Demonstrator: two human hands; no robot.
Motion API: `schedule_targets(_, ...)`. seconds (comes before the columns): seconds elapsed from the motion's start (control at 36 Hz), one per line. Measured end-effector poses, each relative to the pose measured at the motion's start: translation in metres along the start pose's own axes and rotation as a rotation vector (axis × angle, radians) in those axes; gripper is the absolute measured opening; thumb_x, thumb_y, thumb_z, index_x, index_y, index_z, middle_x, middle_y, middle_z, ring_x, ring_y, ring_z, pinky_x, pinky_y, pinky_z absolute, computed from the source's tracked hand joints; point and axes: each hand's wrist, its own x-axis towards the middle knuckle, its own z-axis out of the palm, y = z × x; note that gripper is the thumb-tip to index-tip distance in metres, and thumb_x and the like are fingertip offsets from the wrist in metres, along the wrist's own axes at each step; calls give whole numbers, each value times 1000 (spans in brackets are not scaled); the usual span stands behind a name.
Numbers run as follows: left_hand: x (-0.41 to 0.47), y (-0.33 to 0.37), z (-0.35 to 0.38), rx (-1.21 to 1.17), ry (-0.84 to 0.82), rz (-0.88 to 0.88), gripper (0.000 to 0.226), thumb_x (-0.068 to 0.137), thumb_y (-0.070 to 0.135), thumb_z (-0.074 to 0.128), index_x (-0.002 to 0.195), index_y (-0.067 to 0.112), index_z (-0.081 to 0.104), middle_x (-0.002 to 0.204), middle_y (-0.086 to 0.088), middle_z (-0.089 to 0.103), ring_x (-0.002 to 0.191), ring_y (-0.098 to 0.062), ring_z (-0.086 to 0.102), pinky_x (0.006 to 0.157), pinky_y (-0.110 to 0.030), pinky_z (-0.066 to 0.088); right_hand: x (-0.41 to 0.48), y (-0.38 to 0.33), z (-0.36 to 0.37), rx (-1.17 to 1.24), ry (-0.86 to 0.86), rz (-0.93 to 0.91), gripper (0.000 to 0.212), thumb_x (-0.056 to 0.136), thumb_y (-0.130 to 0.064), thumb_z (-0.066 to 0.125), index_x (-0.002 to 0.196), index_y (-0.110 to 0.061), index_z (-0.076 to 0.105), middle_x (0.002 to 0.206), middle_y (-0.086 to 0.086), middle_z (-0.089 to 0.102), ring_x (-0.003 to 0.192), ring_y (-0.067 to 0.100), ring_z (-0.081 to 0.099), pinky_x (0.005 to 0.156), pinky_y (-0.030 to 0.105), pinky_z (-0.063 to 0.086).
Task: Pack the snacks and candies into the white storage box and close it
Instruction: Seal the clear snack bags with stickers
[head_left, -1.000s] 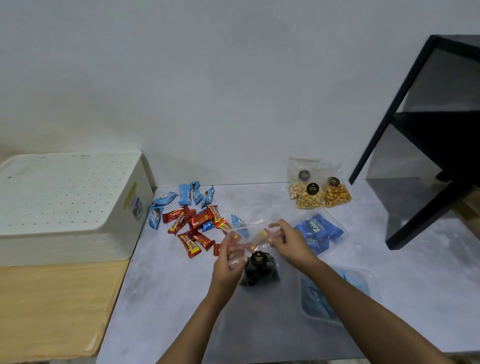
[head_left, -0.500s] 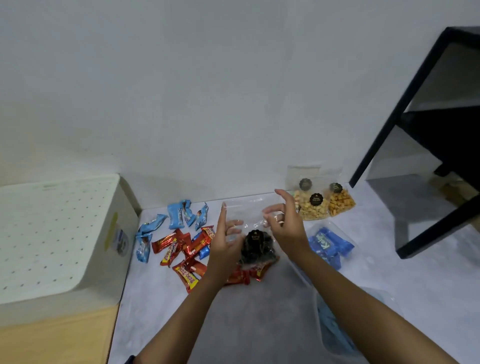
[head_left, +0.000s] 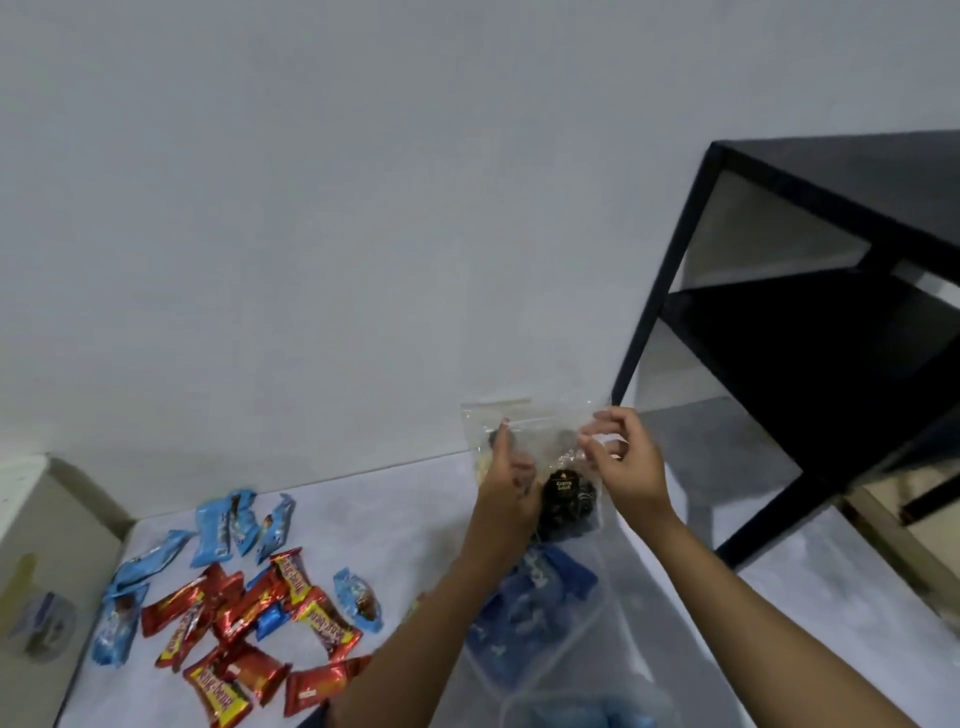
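Above the pale bench (head_left: 410, 514) at one o'clock, my left grip (head_left: 506, 488) and right grip (head_left: 628, 467) pinch a clear plastic pouch of dark snacks (head_left: 567, 506).

I see a glossy clear plastic bag (head_left: 543, 427), shiny foil wrappers (head_left: 248, 616), a matt black metal shelf (head_left: 669, 275).

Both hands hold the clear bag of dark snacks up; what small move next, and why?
Probably carry the clear bag leftward toward the white box: left hand and right hand both hold its top, and the box sits far left.
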Motion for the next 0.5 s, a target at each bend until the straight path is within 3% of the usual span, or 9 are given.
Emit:
schedule_targets(0.08,8,-5,33,29,16,-4,66,88,-2,52,138,23,18,90,15,50,81,11,53,78,-14,44,18,21,-20,-35,-8,18,27,84,-2,62,95,-25,55,86,-1,63,67,6,59,57,13,48)
schedule_targets(0.17,16,-10,56,68,31,-32,61,93,14,52,143,19,19,103,7,51,91,2,53,86,-21,47,35,41,-31,-61,-8,61,21,84,-1,61,100,-14,56,87,-3,63,70,15,61,58,15,50)
schedule_targets(0.31,30,-22,72,110,44,-82,63,92,13,53,144,18,19,95,13,52,81,5,54,79,-14,47,55,71,-33,-122,-38,84,29,85,-20,66,111,-12,56,94,-5,64,82,23,64,70,38,57)
schedule_targets(0.42,40,-33,79,93,70,-144,64,90,8,54,145,16,22,89,15,50,71,2,53,71,-14,48,64,82,-30,-105,-22,90,31,85,-12,65,114,-13,53,96,-3,61,88,23,62,73,37,55)
schedule_targets(0.5,44,-35,84,77,68,-157,66,90,11,54,144,21,19,97,8,53,78,-4,57,77,-22,51,69,86,-29,-119,-7,66,31,87,-12,63,116,-15,53,102,0,61,91,20,60,75,33,53)
